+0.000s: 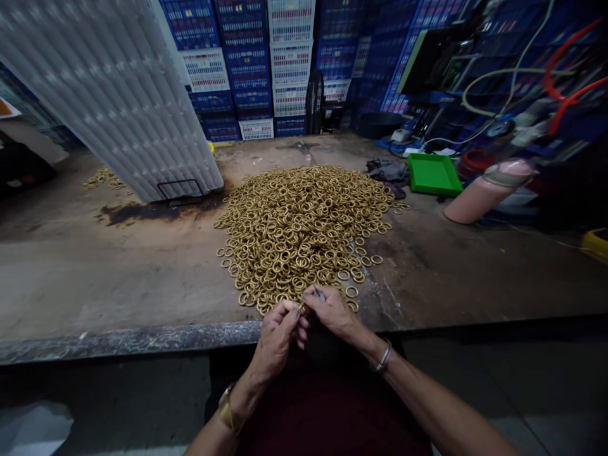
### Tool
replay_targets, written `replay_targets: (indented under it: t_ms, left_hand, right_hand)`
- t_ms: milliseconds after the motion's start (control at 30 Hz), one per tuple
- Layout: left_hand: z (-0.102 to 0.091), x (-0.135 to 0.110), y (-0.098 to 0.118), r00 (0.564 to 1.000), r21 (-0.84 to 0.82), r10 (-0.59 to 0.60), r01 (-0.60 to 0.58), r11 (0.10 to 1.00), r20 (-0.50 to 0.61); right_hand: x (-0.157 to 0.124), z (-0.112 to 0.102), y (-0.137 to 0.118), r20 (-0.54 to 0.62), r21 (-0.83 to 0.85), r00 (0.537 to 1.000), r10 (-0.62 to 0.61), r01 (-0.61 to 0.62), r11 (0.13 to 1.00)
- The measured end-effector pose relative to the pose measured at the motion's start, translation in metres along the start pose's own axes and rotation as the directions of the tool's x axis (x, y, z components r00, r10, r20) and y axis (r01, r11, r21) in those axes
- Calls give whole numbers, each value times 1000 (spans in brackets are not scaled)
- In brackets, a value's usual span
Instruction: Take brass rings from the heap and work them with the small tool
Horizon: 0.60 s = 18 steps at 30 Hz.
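Your two forearms are reaching up from the bottom of the view over a dark red lap, and your hands are meeting just at the front edge of the worn table (pixel 118 272). Your left hand (pixel 277 335), with a gold watch (pixel 227 405) on its wrist, is curling in with thumb and fingertips pressed together, pinching a small brass piece (pixel 301 306); it is too hidden to tell whether it is one of the rings. Your right hand (pixel 332 311), wearing a silver bangle (pixel 384 356), is pinching a thin dark tool (pixel 318 293) between thumb and forefinger, and its fingertips are touching those of the left hand. Both hands are hovering right at the near rim of a big pile of brass rings (pixel 304 228), which is spreading across the middle of the table, with loose rings trailing off its right side. A smaller scatter of rings (pixel 102 178) is lying well apart at the far left. A white ribbed panel (pixel 118 95) is leaning in from the upper left, its foot standing just beside the pile, above a dark stain (pixel 156 209). Beyond the pile on the right, a grey cloth (pixel 387 171) is lying next to a green tray (pixel 433 174), and a pink cylinder (pixel 484 190) is lying tilted near it. Blue and white crates (pixel 289 63) are standing stacked behind the table.
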<state>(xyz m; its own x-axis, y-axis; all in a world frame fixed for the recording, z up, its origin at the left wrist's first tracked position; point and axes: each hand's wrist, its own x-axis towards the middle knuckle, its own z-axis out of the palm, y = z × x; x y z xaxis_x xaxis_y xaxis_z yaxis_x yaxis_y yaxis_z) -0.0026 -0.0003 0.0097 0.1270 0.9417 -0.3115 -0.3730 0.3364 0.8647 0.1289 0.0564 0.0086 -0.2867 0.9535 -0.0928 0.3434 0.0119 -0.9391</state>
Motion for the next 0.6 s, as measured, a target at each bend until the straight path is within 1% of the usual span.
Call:
replay_targets:
  t_ms: [100,200,267,333,433,600]
  left_hand:
    - [-2,1,-1,999,46,37,-37,998,4]
    - [-3,2,-1,994,103,110,-112,988,22]
    - [-4,2,-1,988,148,149,-152,977,35]
    - [-4,2,0,986,182,160,-165,969,40]
    - [-6,1,0,987,197,155,-159,967,39]
    - [-8,0,-3,991,165,134,-136,977,27]
  right_hand:
    - [-3,1,4,-29,-157,997,-77,72,985]
    - [-10,1,4,60,-310,981,-183,192,931]
    - [-13,0,3,137,-369,967,-213,249,895]
    - [-14,-1,3,177,-431,960,-217,274,859]
    - [-15,-2,4,196,-508,958,-209,282,814]
    - [-17,1,2,228,-577,960,-163,268,771]
